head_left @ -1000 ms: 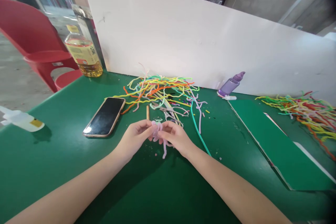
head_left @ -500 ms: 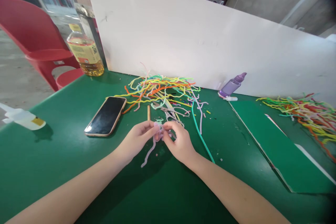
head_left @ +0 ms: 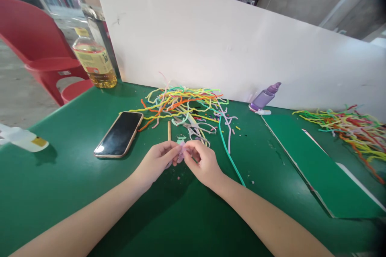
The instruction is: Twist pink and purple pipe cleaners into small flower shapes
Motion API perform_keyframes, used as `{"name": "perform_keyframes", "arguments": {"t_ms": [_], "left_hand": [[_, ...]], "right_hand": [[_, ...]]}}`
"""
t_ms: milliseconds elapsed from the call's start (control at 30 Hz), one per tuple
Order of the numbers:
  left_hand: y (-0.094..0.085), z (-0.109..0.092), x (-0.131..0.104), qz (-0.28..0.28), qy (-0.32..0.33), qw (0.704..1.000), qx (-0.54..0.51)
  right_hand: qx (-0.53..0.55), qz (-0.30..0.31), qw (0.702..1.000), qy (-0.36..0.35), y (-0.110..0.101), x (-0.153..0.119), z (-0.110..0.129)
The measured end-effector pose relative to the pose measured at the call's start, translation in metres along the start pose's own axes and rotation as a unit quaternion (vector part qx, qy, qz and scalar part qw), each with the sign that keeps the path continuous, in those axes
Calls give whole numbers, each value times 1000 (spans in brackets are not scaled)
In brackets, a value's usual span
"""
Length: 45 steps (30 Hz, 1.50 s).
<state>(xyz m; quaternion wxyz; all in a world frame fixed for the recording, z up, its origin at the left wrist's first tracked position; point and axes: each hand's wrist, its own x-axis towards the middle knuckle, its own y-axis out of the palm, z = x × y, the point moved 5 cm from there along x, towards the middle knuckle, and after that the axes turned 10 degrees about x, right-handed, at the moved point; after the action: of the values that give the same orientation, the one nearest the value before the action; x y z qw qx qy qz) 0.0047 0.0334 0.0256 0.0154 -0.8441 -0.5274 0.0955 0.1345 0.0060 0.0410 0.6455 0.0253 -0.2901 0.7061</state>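
Both hands meet over the middle of the green table, pinching a small bundle of lilac pipe cleaner (head_left: 181,155) between them. My left hand (head_left: 157,162) is closed on its left side, thumb against the fingers. My right hand (head_left: 202,162) pinches its right side at the fingertips. Much of the bundle is hidden by the fingers, so its shape is unclear. Just beyond the hands lie a wooden stick (head_left: 169,130), a small mint-green piece (head_left: 181,139) and scissors (head_left: 194,130) with pale handles.
A heap of coloured pipe cleaners (head_left: 181,102) lies behind the scissors, and another pile (head_left: 356,128) is at the right. A phone (head_left: 119,134) and a white bottle (head_left: 25,138) lie left. Around them are an oil bottle (head_left: 95,62), a purple bottle (head_left: 265,97) and a green board (head_left: 316,164).
The long lilac tail that hung below my left hand has gone from sight, drawn in near the fingers. My right fingertips have shifted slightly left, closer to my left hand.
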Motion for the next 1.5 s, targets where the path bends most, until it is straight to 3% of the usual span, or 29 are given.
{"name": "perform_keyframes", "arguments": {"t_ms": [267,500,800,1067,1500], "left_hand": [[-4,0,0,-24,-1,999,36],[-5,0,-1,-26,6,998,62],[-5,-4,4,18,30,989,145],[-2,4,7,35,43,981,188],[0,4,6,37,46,989,134]], "right_hand": [[-58,10,997,-43,-2,1,-1],[-17,-32,998,-44,-4,1,-2],[-25,-84,996,33,-8,1,-14],[-8,-37,998,58,-2,0,-22],[-9,-44,998,-33,-5,2,-9]]}}
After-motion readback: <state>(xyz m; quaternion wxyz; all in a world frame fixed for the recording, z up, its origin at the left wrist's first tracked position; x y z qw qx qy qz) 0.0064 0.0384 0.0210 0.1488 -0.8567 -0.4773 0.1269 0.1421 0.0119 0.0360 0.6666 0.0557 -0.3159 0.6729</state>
